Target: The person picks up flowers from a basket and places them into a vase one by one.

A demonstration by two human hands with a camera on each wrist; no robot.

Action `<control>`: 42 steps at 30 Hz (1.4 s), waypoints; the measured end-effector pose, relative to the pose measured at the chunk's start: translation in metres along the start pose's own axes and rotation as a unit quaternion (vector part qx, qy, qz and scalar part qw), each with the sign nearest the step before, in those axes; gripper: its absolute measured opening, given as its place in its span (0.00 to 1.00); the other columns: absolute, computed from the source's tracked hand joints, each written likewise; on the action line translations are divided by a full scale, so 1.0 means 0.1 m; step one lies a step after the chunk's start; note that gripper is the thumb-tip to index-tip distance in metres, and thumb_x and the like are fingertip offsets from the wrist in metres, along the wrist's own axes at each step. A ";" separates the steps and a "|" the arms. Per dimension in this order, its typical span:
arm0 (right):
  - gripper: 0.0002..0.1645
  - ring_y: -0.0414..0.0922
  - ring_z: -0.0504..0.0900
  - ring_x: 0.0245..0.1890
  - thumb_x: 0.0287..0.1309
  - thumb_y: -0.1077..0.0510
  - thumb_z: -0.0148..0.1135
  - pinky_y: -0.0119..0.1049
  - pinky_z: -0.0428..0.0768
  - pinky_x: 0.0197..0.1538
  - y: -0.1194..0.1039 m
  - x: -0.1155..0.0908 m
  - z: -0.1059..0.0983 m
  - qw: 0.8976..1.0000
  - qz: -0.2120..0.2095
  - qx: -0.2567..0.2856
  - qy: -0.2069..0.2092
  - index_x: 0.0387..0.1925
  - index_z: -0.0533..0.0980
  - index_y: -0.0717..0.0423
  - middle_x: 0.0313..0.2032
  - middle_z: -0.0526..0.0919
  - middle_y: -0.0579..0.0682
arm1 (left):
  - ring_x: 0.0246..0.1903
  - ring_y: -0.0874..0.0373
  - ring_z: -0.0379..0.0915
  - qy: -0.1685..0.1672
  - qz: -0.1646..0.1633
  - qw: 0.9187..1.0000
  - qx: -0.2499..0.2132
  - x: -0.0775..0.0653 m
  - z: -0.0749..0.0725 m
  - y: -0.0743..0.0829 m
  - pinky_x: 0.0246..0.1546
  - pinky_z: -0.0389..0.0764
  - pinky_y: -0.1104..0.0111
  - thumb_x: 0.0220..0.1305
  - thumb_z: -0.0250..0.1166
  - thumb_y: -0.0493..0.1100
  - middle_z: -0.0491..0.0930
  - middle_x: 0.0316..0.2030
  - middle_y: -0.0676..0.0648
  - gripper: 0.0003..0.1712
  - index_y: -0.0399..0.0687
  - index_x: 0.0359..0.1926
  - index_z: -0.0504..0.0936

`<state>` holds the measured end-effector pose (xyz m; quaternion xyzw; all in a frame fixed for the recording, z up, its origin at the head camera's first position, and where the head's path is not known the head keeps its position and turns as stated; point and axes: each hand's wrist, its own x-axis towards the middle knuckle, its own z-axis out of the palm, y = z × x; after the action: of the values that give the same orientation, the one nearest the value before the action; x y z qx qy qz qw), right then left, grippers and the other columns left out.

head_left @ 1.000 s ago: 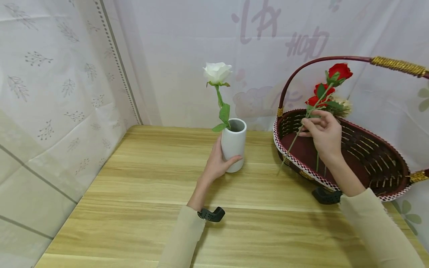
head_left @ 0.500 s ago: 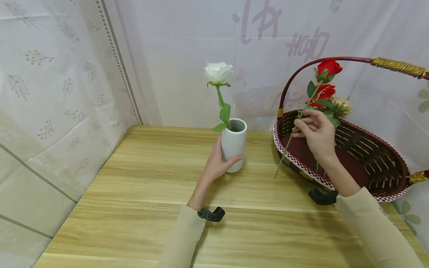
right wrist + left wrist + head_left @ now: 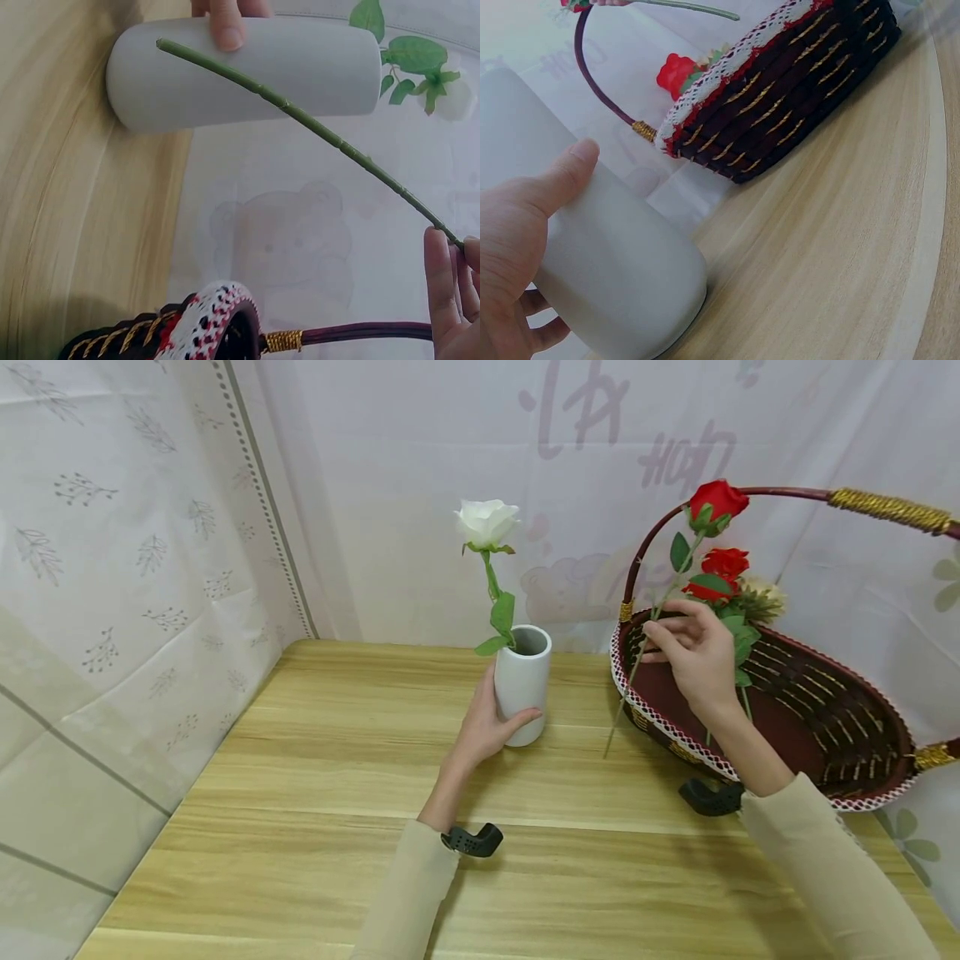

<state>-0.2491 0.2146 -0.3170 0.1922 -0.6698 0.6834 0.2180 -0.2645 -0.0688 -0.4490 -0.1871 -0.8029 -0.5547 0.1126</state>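
Observation:
My left hand (image 3: 486, 717) grips the lower half of a white vase (image 3: 522, 681) standing upright on the wooden table, thumb across its front. A white rose (image 3: 487, 524) leans to the left out of the vase's mouth. Over the left end of the basket, my right hand (image 3: 697, 656) pinches the stem of a red rose (image 3: 717, 506) between thumb and fingers. The bloom is up and the bare green stem (image 3: 330, 135) slants down toward the vase, its cut end beyond the basket rim. In the right wrist view this stem overlaps the vase.
A dark red woven basket (image 3: 862, 693) with a lace-trimmed rim and tall arched handle (image 3: 780, 491) stands at the right. Another red flower (image 3: 724, 568) and a cream flower (image 3: 763, 600) lean in it. Printed curtains hang behind and left of the table (image 3: 337, 860).
My right hand has moved left with the red rose, whose bloom has swung left and risen slightly, separating from the other flowers. The left hand and vase have stayed still.

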 end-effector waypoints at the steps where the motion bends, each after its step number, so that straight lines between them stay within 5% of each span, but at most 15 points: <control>1: 0.18 0.45 0.84 0.29 0.63 0.71 0.65 0.34 0.85 0.32 0.00 0.01 0.01 1.000 -0.002 0.003 -0.001 0.54 0.75 0.67 0.35 0.85 0.53 | 0.60 0.53 0.66 0.000 0.000 1.000 0.001 0.00 0.00 0.00 0.60 0.71 0.52 0.55 0.79 0.51 0.66 0.65 0.48 0.59 0.59 0.78 0.50; 22: 0.19 0.45 0.83 0.28 0.60 0.69 0.68 0.34 0.85 0.31 -0.12 0.25 0.30 1.000 -0.026 0.014 0.010 0.52 0.76 0.66 0.34 0.84 0.61 | 0.61 0.54 0.65 -0.005 0.001 1.000 0.003 0.00 -0.01 0.02 0.60 0.71 0.54 0.57 0.78 0.51 0.65 0.66 0.49 0.59 0.59 0.79 0.48; 42: 0.19 0.46 0.82 0.26 0.60 0.68 0.69 0.34 0.84 0.31 -0.25 0.54 0.49 0.997 -0.033 0.064 0.034 0.53 0.79 0.65 0.30 0.84 0.56 | 0.62 0.54 0.65 -0.004 -0.001 1.000 -0.003 0.00 0.01 0.00 0.61 0.70 0.53 0.55 0.79 0.51 0.65 0.66 0.49 0.60 0.61 0.79 0.48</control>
<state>-0.2815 0.1675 -0.2645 0.2044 -0.6100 0.7235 0.2504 -0.2648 -0.0676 -0.4490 -0.1889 -0.8018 -0.5564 0.1088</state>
